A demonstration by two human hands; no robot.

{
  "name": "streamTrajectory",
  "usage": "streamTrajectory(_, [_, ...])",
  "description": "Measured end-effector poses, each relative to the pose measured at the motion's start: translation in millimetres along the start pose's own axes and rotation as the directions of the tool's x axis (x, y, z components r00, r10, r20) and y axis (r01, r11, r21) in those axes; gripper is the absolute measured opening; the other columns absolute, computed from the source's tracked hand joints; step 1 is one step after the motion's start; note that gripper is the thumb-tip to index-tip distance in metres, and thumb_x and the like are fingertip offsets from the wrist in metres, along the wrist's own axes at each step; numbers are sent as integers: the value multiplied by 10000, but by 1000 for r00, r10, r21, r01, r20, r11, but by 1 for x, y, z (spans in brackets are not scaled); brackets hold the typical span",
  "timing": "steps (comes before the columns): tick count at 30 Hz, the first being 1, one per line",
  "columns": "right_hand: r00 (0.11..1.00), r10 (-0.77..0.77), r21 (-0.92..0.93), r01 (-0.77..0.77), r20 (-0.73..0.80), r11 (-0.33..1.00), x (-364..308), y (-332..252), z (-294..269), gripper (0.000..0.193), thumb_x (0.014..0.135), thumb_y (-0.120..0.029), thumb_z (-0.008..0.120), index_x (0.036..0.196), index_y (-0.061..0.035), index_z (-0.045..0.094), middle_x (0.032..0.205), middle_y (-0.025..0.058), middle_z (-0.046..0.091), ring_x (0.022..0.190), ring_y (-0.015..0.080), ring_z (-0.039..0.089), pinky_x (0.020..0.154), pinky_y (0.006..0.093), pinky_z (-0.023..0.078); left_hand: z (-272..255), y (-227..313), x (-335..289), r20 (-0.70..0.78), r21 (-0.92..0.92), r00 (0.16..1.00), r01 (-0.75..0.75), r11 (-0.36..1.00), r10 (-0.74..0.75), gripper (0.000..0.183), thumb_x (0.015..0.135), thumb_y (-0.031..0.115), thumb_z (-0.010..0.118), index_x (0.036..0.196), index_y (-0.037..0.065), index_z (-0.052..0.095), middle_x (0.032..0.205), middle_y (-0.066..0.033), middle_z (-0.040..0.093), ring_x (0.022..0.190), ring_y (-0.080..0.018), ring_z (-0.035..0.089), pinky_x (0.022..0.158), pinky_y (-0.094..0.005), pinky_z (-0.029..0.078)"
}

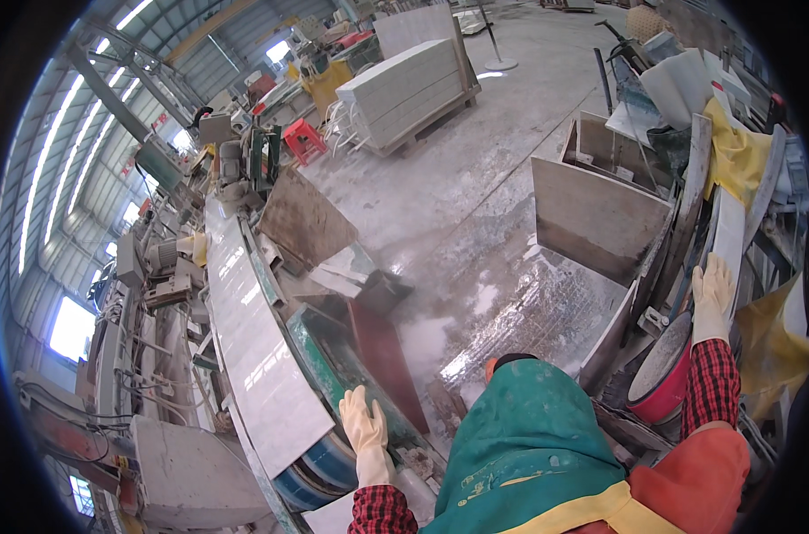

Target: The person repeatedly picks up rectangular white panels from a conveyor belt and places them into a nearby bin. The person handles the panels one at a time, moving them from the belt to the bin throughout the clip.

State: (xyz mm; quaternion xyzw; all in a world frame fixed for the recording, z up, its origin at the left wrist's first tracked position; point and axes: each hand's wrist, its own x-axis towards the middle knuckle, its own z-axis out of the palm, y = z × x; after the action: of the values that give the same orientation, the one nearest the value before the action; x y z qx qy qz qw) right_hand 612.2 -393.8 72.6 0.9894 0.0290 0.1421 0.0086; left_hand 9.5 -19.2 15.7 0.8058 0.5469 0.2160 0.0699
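My left hand (365,429), in a cream rubber glove, has its fingers stretched out beside a long pale polished slab (266,374). It is over the edge of a green metal frame (320,351); whether it touches is unclear. My right hand (713,287), gloved alike, reaches far to the right with fingers extended. It lies at the near end of a narrow white stone strip (729,227), seemingly resting on it. Neither hand grips anything visible. Under the slab's near end shows a blue-and-white roller (320,472).
A red round tub (662,387) stands below my right forearm. Beige boards (600,218) lean ahead on the right. Wet floor (511,311) lies in front of my green apron (529,427). Farther off are stacked white slabs (404,93) and a red stool (304,141).
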Motion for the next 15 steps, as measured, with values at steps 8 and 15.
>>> streamTrajectory(8, [997, -25, -13, 24, -71, 1000, 3, 4, 15, 475, 909, -319, 605, 1351, -177, 504, 1326, 53, 542, 1248, 271, 504, 1049, 448, 398, 0, -1, 1, -4, -2, 1000, -29, 1000, 29, 412, 878, 119, 647, 1277, 31, 596, 1315, -240, 589, 1301, -408, 484, 1139, -451, 331])
streamTrajectory(15, [998, -28, -3, 28, -52, 1000, 3, 2, 13, 498, 887, -312, 630, 1344, -155, 512, 1324, 65, 547, 1228, 289, 514, 1037, 431, 412, 1, -2, 2, -42, -3, 997, -67, 998, 67, 385, 846, 86, 652, 1219, 7, 596, 1268, -249, 591, 1227, -421, 499, 1080, -469, 369])
